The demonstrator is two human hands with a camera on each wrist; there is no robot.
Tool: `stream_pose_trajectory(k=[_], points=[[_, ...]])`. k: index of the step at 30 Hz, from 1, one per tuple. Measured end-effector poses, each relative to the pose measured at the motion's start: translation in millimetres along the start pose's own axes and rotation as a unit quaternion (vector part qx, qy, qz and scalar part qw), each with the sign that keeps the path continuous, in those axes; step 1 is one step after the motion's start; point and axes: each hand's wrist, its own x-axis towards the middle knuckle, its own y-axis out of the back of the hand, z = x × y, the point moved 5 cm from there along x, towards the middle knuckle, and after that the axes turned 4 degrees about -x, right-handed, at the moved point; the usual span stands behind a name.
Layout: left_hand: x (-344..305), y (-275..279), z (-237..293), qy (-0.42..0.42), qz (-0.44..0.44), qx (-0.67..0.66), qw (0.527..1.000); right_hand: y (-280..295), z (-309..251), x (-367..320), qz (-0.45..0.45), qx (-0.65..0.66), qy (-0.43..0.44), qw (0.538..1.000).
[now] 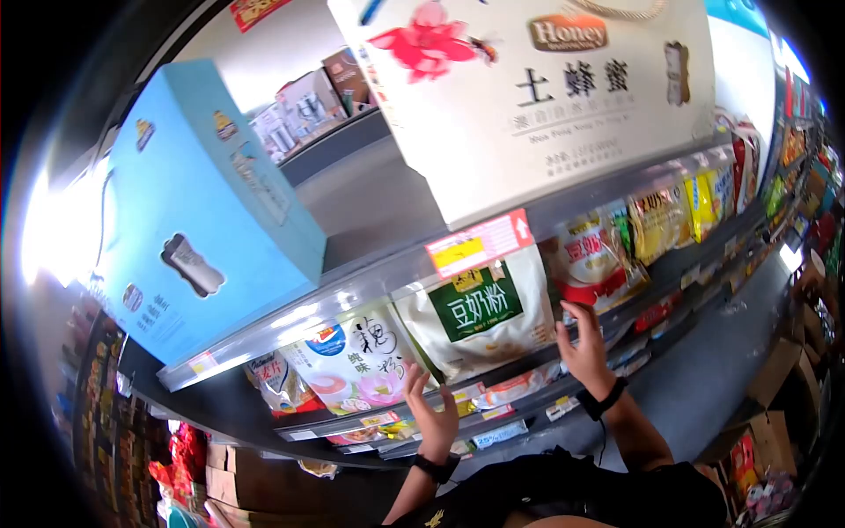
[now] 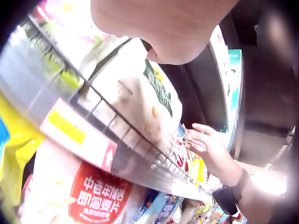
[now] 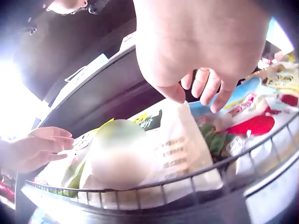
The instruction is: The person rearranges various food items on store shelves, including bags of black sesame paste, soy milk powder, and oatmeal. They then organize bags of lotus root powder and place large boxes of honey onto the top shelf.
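Observation:
A white bag of soy milk powder [image 1: 520, 310] with a green label stands on the shelf between both hands. My left hand [image 1: 433, 421] is raised before its lower left side, fingers loosely bent, nothing in it. Beside that hand is a white and pink lotus root powder bag [image 1: 348, 370]. My right hand [image 1: 584, 352] is at the soy milk bag's right edge, its fingers slightly bent; in the right wrist view its fingertips [image 3: 219, 100] hang close over the bag's upper corner. The left wrist view shows the same bag [image 2: 135, 88] behind a wire shelf guard [image 2: 124, 116].
Above, a blue gift box [image 1: 211, 220] and a white honey box [image 1: 563, 97] stand on the upper shelf. Its front edge carries a price tag [image 1: 480, 245]. A red and white bag [image 1: 594, 264] sits to the right. Cardboard boxes [image 1: 779, 396] lie at the far right.

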Motion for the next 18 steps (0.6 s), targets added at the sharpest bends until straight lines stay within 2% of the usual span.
stream_pose_trajectory(k=[1, 4, 5, 7, 11, 13, 15, 17, 18], points=[[8, 12, 1, -0.017, 0.014, 0.017, 1.000, 15, -9, 11, 0.016, -0.014, 0.034, 0.999], [20, 49, -5, -0.025, 0.089, -0.002, 0.996, 48, 3, 26, 0.027, -0.020, 0.050, 0.998], [23, 62, -8, -0.003, 0.104, 0.013, 0.994, 58, 8, 30, 0.031, -0.025, 0.050, 0.998], [25, 89, -15, 0.009, 0.144, 0.039, 0.989, 76, 12, 39, 0.067, -0.073, 0.098, 0.990], [24, 145, -12, -0.003, 0.209, 0.097, 0.973, 125, 40, 46, 0.058, -0.198, 0.153, 0.966], [12, 166, -23, 0.021, 0.228, 0.112, 0.967, 163, 91, 39, 0.049, -0.266, 0.123, 0.955], [-4, 182, -37, 0.053, 0.228, 0.129, 0.964, 216, 147, 26, 0.075, -0.292, 0.058, 0.952], [-23, 197, -48, 0.068, 0.254, 0.149, 0.953, 270, 200, -2, 0.133, -0.266, -0.037, 0.954], [-29, 207, -52, 0.069, 0.265, 0.165, 0.947, 297, 217, -18, 0.145, -0.326, 0.027, 0.934]])
